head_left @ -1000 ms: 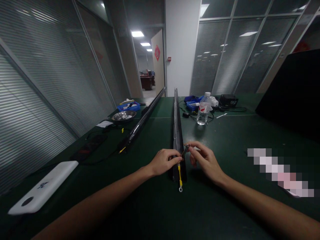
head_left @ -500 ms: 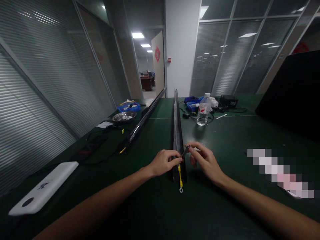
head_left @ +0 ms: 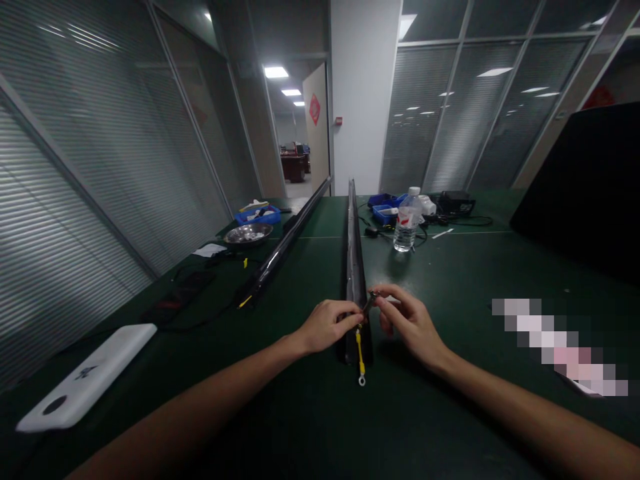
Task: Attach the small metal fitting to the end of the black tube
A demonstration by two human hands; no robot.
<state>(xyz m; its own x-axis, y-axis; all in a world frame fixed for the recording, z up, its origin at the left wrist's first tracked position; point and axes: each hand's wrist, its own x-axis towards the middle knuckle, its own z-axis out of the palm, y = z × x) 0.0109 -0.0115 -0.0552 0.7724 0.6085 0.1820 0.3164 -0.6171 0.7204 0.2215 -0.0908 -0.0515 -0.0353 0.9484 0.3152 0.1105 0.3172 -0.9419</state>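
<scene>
A long dark metal rail (head_left: 357,267) lies lengthwise on the green table, its near end between my hands. A short yellow wire (head_left: 360,347) with a ring terminal hangs over that near end, the ring toward me. My left hand (head_left: 327,325) rests over the rail with thumb and forefinger pinched together at the wire's upper end; what they grip is hidden. To the right of the rail, my right hand (head_left: 407,323) holds a slim metal tool, seemingly a small wrench (head_left: 371,302), between thumb and fingers. The tool's lower end reaches my left fingertips.
A second dark rail (head_left: 285,248) lies to the left. Beyond it are a metal bowl (head_left: 249,234) and a blue tray (head_left: 267,217). A water bottle (head_left: 407,223) stands at right. A white case (head_left: 90,377) sits near left; a dark screen-like panel (head_left: 585,193) rises at right.
My right hand and the metal tool have shifted very slightly left. My left hand, the rail and the yellow wire look nearly the same.
</scene>
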